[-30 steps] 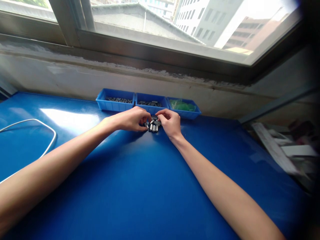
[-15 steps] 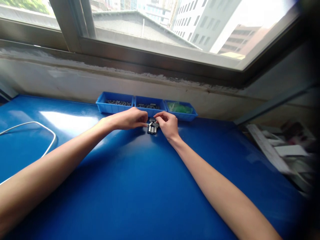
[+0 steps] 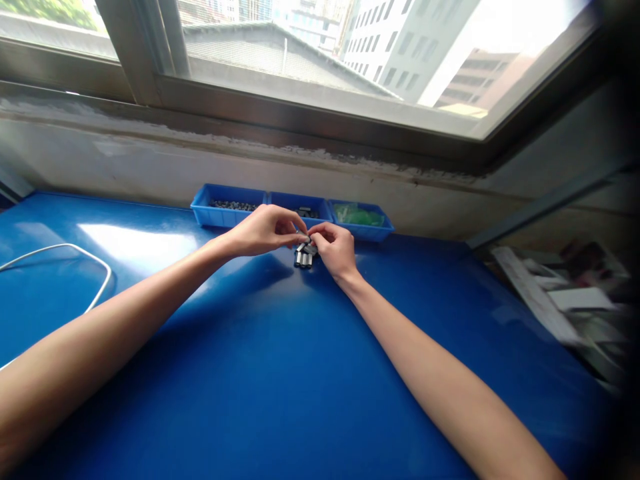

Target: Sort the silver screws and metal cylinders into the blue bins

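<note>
Several small black and silver-grey blocks (image 3: 303,259) lie in a little cluster on the blue tabletop (image 3: 280,360), just in front of the bins. Over the cluster's far end, my left hand (image 3: 273,228) has its thumb and fingers brought together on a small dark piece, too small to name. My right hand (image 3: 336,249) is curled at the cluster's right side, its thumb and forefinger pinched close to the left fingertips. Whatever sits between the right fingertips is mostly hidden.
Against the wall stand three joined blue bins: the left bin (image 3: 220,215) holds small grey parts, the middle bin (image 3: 295,200) dark pieces, the right bin (image 3: 374,233) a green bag (image 3: 357,215). A white cable (image 3: 103,283) curves at left. Clutter (image 3: 580,300) lies far right.
My left hand has moved right and slightly up, from the cluster's left side to its far end, and its fingertips now meet the right hand's. My right hand has hardly moved.
</note>
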`<action>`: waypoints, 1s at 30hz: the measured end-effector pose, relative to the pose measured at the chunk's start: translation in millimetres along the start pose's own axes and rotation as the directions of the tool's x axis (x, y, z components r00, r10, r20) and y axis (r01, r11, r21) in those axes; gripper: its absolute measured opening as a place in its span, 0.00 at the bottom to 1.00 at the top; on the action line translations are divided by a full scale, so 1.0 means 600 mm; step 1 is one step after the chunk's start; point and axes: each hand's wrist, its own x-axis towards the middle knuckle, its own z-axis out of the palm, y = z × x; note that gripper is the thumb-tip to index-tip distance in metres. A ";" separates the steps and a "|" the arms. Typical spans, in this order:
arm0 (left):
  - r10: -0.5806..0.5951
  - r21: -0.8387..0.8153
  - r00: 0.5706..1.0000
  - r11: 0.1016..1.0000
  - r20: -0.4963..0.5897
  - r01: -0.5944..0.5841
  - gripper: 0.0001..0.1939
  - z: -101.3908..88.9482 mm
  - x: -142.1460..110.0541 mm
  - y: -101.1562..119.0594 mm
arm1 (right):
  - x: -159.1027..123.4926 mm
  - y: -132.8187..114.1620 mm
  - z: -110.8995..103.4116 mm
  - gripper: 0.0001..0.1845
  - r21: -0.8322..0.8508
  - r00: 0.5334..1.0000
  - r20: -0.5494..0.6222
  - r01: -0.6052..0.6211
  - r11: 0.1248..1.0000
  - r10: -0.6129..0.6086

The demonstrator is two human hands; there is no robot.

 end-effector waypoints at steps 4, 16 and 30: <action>-0.153 -0.153 0.941 0.982 -0.301 0.111 0.20 0.002 0.009 -0.013 | 0.000 0.002 0.001 0.09 0.012 1.000 0.004 -0.011 1.000 0.011; 0.002 -0.037 0.982 0.999 -0.190 -0.009 0.20 -0.003 0.012 -0.009 | 0.000 0.001 0.000 0.09 0.021 1.000 0.008 -0.004 1.000 0.003; 0.222 0.347 0.915 0.874 0.336 -0.340 0.14 -0.006 -0.006 -0.027 | 0.000 0.002 0.002 0.09 0.009 1.000 0.011 -0.001 1.000 0.001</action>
